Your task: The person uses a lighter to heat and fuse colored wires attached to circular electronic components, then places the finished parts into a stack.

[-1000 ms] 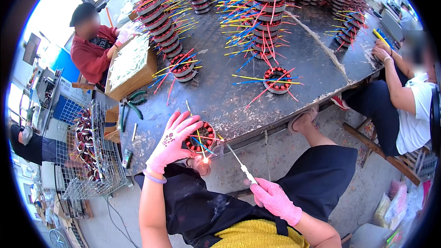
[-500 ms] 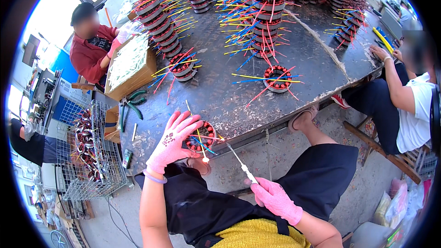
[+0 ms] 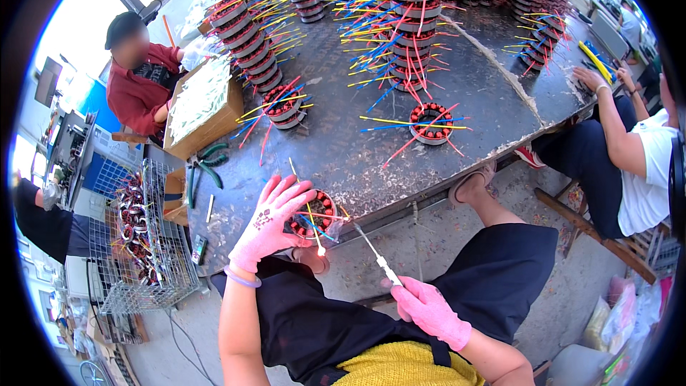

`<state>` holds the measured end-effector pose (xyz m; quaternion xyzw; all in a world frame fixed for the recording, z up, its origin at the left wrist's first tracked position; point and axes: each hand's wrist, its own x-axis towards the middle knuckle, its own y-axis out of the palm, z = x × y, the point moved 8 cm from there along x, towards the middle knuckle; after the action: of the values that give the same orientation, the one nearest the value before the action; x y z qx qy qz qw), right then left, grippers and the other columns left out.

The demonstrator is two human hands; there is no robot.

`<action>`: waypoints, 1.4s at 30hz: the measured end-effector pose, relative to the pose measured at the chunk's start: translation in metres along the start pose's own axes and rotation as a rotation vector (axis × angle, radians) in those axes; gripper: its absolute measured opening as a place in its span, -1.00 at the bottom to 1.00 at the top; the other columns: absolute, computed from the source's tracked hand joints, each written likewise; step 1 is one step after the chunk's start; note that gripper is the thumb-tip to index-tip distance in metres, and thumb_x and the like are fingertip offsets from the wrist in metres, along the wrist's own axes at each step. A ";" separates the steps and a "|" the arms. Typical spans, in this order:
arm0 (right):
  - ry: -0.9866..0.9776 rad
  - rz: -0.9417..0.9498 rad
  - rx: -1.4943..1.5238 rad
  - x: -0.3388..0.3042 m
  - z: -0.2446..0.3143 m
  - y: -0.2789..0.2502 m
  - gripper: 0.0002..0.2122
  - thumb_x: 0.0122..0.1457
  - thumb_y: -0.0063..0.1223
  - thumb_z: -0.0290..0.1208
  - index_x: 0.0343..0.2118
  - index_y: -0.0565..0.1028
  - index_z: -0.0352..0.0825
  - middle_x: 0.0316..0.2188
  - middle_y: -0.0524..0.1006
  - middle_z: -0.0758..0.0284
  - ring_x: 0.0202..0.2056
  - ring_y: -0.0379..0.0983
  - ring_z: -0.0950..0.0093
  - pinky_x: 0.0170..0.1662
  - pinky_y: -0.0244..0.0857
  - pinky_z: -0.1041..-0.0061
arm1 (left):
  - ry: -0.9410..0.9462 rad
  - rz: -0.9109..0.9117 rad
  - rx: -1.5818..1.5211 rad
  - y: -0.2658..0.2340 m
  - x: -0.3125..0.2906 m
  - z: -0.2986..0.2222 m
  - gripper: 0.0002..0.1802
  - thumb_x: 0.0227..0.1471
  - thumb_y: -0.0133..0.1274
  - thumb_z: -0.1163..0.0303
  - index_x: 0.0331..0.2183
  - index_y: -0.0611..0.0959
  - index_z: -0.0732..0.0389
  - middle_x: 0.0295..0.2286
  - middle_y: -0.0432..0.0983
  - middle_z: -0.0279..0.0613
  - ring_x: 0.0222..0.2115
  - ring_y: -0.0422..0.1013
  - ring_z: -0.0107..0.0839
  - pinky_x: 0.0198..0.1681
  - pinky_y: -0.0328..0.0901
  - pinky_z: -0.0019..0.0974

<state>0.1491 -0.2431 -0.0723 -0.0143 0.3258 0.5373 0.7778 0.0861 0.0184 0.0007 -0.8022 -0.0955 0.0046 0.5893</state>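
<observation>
My left hand [image 3: 269, 220], in a pink glove, is closed round the rim of a ring-shaped motor stator [image 3: 325, 209] with red windings and red, yellow and blue wires. It holds the stator at the table's front edge, above my lap. One wire end glows orange-white at the stator's near side. My right hand [image 3: 431, 310], also gloved in pink, grips a thin tool [image 3: 386, 269] with a white handle and a slim metal shaft. The tool's tip is close to the red wire ends; whether it touches them I cannot tell.
On the dark table [image 3: 336, 132] stand a single stator [image 3: 431, 124], tall stator stacks [image 3: 416, 28], green-handled pliers [image 3: 208, 166] and a carton of white pieces [image 3: 204, 104]. A wire basket [image 3: 146, 236] of stators is at left. Co-workers sit at far left and right.
My hands, the stator and the tool have barely moved. At left, the co-worker's hand has dropped lower behind the carton. The co-worker at right has shifted head and far hand.
</observation>
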 end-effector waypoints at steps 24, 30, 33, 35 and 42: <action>-0.012 0.006 -0.060 0.002 -0.004 -0.002 -0.66 0.36 -0.14 -0.27 0.06 0.41 -0.39 -0.59 0.29 0.55 -0.59 0.18 0.74 -0.53 0.08 0.67 | 0.010 -0.022 -0.011 -0.005 0.003 -0.006 -0.05 -0.50 0.42 0.07 0.04 0.49 0.12 0.09 0.36 -0.21 0.23 0.11 -0.10 0.34 -0.13 0.05; 0.004 -0.012 0.088 -0.004 0.001 -0.001 -0.68 0.35 -0.12 -0.30 0.07 0.41 -0.37 -0.58 0.25 0.57 -0.59 0.13 0.75 -0.53 0.03 0.69 | 0.015 -0.025 -0.054 -0.003 0.003 -0.005 -0.05 -0.48 0.43 0.07 0.04 0.48 0.12 0.09 0.36 -0.21 0.23 0.11 -0.10 0.34 -0.14 0.04; -0.017 -0.037 0.110 -0.006 0.003 -0.010 -0.67 0.35 -0.11 -0.30 0.07 0.41 -0.38 -0.59 0.25 0.58 -0.59 0.12 0.75 -0.53 0.01 0.69 | 0.053 -0.044 -0.142 -0.005 0.005 -0.007 -0.06 -0.48 0.46 0.04 -0.01 0.45 0.13 0.04 0.39 -0.18 0.21 0.16 -0.11 0.34 -0.13 0.04; -0.028 -0.061 0.095 -0.016 0.015 -0.015 -0.67 0.35 -0.10 -0.30 0.06 0.42 -0.39 -0.60 0.25 0.57 -0.59 0.13 0.75 -0.53 0.02 0.69 | 0.046 -0.063 -0.151 -0.005 0.005 -0.005 -0.06 -0.50 0.46 0.01 -0.03 0.45 0.16 0.00 0.42 -0.18 0.18 0.21 -0.11 0.34 -0.14 0.05; -0.151 -0.217 0.071 -0.043 0.032 -0.062 -0.68 0.34 -0.11 -0.30 0.01 0.45 -0.41 -0.66 0.32 0.54 -0.64 0.13 0.75 -0.56 -0.05 0.71 | 0.043 -0.302 -0.116 -0.076 0.001 -0.053 -0.03 -0.56 0.51 -0.04 -0.08 0.47 0.18 -0.07 0.46 -0.16 0.11 0.29 -0.09 0.31 -0.11 0.12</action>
<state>0.2088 -0.2931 -0.0448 0.0187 0.2818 0.4374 0.8538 0.0825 -0.0094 0.0889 -0.8115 -0.2024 -0.1065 0.5378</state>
